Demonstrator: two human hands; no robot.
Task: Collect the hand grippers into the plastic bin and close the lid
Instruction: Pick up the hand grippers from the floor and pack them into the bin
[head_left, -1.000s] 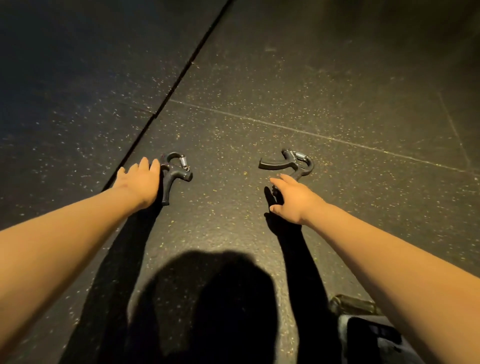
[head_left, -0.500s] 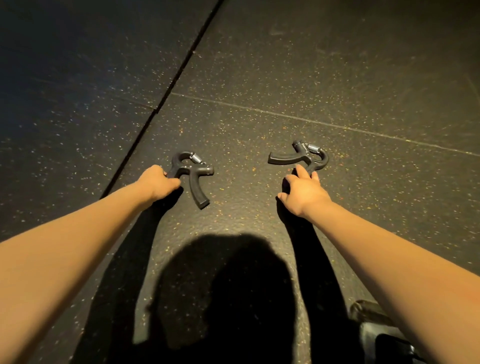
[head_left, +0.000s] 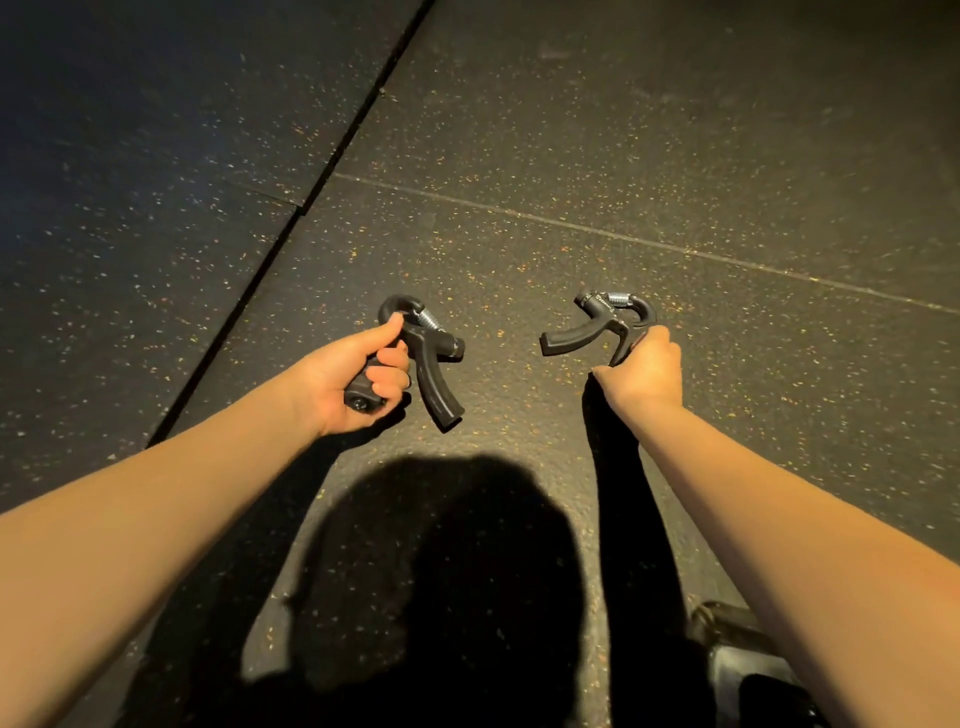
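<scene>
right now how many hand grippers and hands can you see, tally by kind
hand grippers: 2, the left gripper and the right gripper
hands: 2, the left hand and the right hand, each holding one gripper by a handle
total: 4

We see two bare forearms, the left forearm (head_left: 156, 519) and the right forearm (head_left: 805, 545), uncovered along the whole stretch in view, from the lower edge of the picture up to the wrists. The left hand (head_left: 358, 382) and the right hand (head_left: 641, 371) are bare as well. Just below the right forearm we make out a dark and grey shape (head_left: 732, 670), too dim for us to tell whether it is clothing or a shoe.
</scene>
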